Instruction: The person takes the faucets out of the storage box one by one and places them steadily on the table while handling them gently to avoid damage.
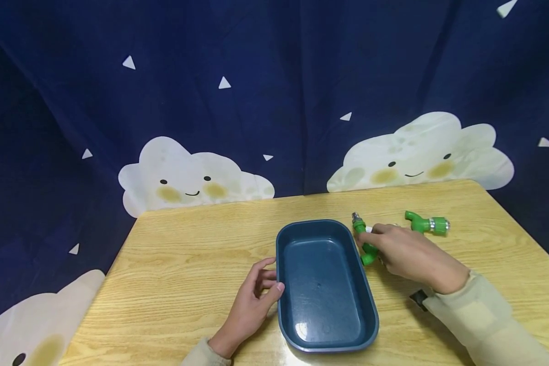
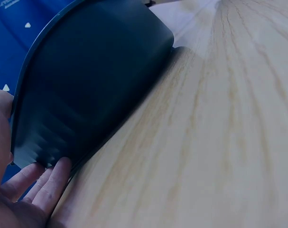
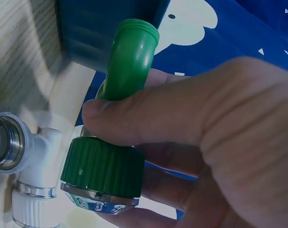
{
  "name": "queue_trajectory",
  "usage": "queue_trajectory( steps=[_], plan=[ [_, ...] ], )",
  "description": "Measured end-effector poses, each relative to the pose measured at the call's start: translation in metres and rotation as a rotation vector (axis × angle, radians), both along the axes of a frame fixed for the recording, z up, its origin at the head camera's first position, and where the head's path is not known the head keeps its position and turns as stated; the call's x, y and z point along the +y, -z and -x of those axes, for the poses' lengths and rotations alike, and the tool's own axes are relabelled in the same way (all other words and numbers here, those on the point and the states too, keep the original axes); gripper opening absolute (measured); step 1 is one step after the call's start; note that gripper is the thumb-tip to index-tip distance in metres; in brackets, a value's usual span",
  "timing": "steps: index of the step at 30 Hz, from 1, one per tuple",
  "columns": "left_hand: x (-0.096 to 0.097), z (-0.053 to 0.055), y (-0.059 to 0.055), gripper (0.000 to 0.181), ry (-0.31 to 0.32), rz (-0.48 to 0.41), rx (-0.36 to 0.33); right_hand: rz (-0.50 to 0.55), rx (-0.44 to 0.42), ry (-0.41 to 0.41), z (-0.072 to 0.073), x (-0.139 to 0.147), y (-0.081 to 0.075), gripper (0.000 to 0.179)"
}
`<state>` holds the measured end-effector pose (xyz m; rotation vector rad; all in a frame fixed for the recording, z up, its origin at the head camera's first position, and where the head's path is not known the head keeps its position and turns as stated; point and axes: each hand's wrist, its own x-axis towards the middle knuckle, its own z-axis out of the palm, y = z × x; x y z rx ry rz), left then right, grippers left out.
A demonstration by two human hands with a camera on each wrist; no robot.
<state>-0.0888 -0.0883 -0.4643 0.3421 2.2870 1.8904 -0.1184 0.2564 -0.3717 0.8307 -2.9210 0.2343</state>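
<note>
A dark blue plastic tray (image 1: pixel 320 284), with nothing inside, stands on the table. At its left side, my left hand (image 1: pixel 253 297) has the thumb on the rim and bent fingertips against the outer wall; the left wrist view shows those fingers (image 2: pixel 51 185) low on the tray wall (image 2: pixel 96 80). Just beyond the tray's right rim, my right hand (image 1: pixel 400 251) grips a green plastic faucet (image 1: pixel 359 226). In the right wrist view its ribbed green knob (image 3: pixel 103 168) points down, and my thumb presses across the body below the curved spout (image 3: pixel 132 61).
A second green faucet (image 1: pixel 423 222) with a silver-banded end lies right of my right hand. White faucets (image 3: pixel 37 161) lie on the table below that hand, mostly hidden from the head view. The wooden table (image 1: pixel 187 254) ends at a dark blue curtain (image 1: pixel 256 101) with clouds.
</note>
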Motion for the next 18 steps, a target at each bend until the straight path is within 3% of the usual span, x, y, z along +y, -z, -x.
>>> queue_trajectory(
  steps=[18],
  plan=[
    [-0.0003,-0.0003,-0.0005,0.054,0.001,-0.001,0.003,-0.010,-0.021,-0.028,0.0036,0.0006,0.0088,0.050]
  ],
)
